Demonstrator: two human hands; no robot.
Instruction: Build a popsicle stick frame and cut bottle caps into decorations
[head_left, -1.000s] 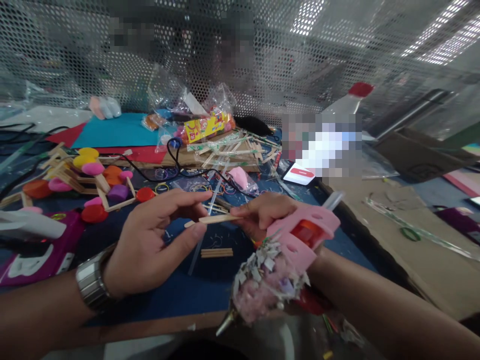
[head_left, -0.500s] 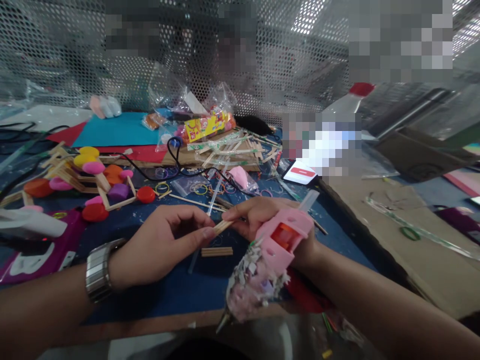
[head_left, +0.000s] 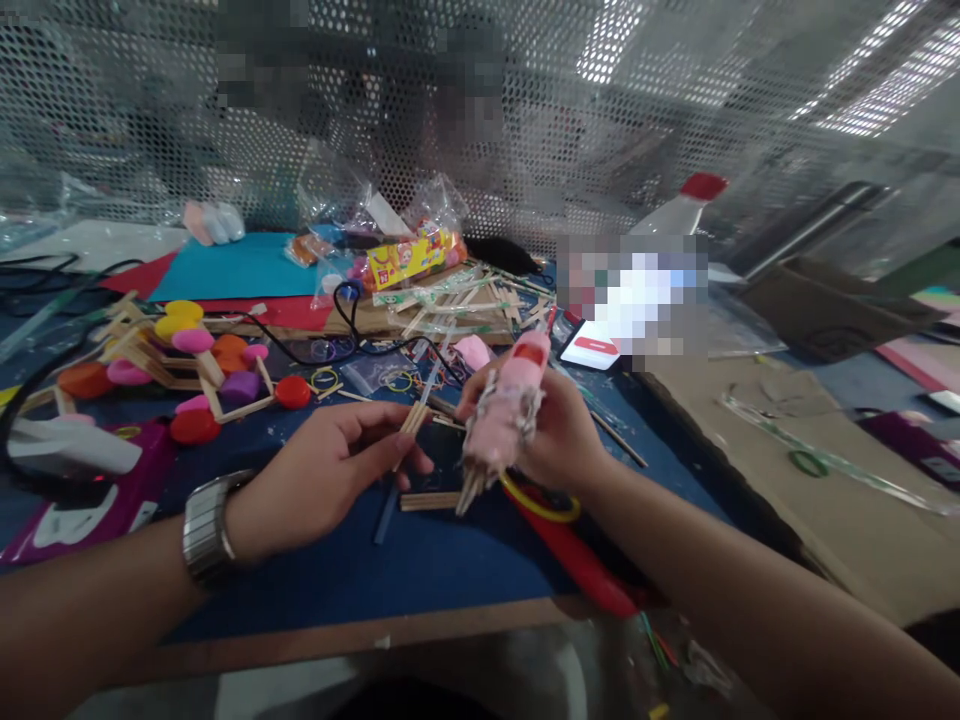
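Head view: the left hand, with a silver metal wristwatch at its wrist, now holds the pale wooden craft stick alone, pinched between thumb and curled fingers and tilted upward. A second ago the stick lay level, with a hand at each end. The right hand has let go of it and is closed in a full grip around the pink hot-glue gun crusted with dried scraps. The gun has swung from lying along the forearm to standing nearly upright, nozzle down. Its tip hangs just beside the right end of a small flat bundle of wooden sticks on the dark blue work mat; whether it touches cannot be told. By this reading, the gun has turned from a carried thing into the aimed tool.
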